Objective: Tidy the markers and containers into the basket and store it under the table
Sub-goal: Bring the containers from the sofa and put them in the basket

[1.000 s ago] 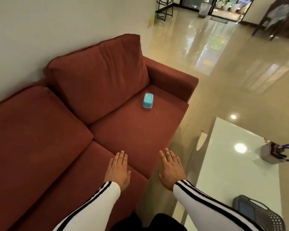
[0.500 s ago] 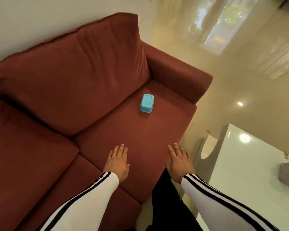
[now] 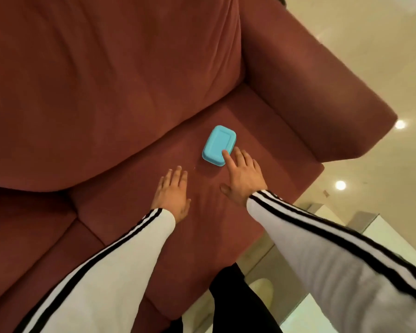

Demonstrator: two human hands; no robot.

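The small blue container (image 3: 219,145) lies on the sofa's (image 3: 106,92) right seat cushion (image 3: 154,236), towards its back edge and nearer the armrest (image 3: 310,92) than the seam between the seats. It seems to sit mouth down, with the flat base up and a wider rim against the fabric. I judge it to be thin moulded plastic: light, stiff, smooth enough to slip, and not fragile. The soft cushion may let the rim sink a little, so I would take it across the short sides, thumb on one long wall and fingers on the other, just above the rim. My right hand (image 3: 244,179) is spread wide and holds nothing. The fingers (image 3: 226,156) are straight, and the forefinger tip lies over the container's near corner, though I cannot tell if it presses. The other fingers pass just beside its right wall. My left hand (image 3: 172,193) hovers flat with its fingers straight, nearer the seat's front edge and apart from the container, holding nothing.
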